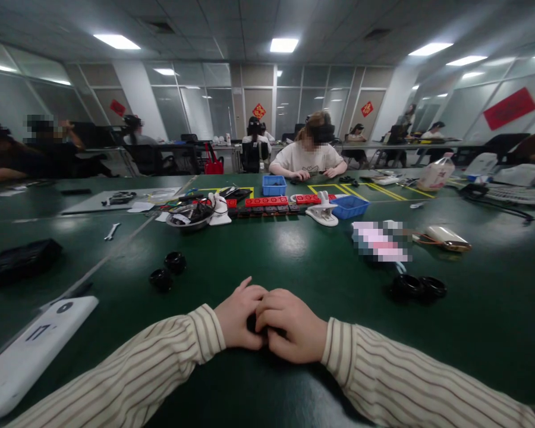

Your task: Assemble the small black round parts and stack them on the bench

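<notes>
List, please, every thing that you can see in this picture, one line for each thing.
table: one, dark green, under everything
left round parts: two, black, left of the hands
right round parts: two, black, right of the hands
flat device: one, white, near left edge
pouch: one, black, far left
wrench: one, silver, left middle
bowl: one, metal, middle back
blocks: a row, red, middle back
bins: two, blue, middle back
bottle: one, white, right back
co-worker: one, pale shirt, seated across
left hand: one, striped sleeve, near edge, touching the right hand
right hand: one, striped sleeve, fingers curled against the left; what they enclose is hidden
</notes>
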Demonstrator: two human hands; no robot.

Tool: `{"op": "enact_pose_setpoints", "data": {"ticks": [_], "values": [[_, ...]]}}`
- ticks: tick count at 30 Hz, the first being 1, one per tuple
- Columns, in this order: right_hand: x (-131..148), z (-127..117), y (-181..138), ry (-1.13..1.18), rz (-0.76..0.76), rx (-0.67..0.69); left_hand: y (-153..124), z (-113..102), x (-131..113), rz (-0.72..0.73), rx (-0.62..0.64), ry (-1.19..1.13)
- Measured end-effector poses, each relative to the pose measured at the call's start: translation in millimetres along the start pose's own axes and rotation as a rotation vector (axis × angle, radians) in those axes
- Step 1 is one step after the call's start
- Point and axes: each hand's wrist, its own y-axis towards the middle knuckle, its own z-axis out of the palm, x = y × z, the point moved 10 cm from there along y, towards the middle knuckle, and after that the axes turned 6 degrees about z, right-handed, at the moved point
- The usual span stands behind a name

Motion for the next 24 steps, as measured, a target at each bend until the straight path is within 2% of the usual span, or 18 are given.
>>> {"op": "enact_pose_setpoints", "data": {"ticks": [5,12,18,21,24], "values": [[8,-8,-1,0.037,-0.044,-0.059,-3,-2,-4,-0.010,-0.034,0.008],[-14,-14,-3,-0.026,0.149,-0.144,-7,-5,-8,-0.126,-0.130,0.071],[-32,-3,-3,-0.063,0.275,-0.075,-7,0,1,-0.216,-0.134,0.049],[-31,-4,-3,-0.021,0.263,-0.066,-5,-2,6,-0.194,-0.145,-0.003],[-21,-7,-2,0.062,0.161,-0.078,-1,0,8,-0.095,-0.123,-0.109]]}}
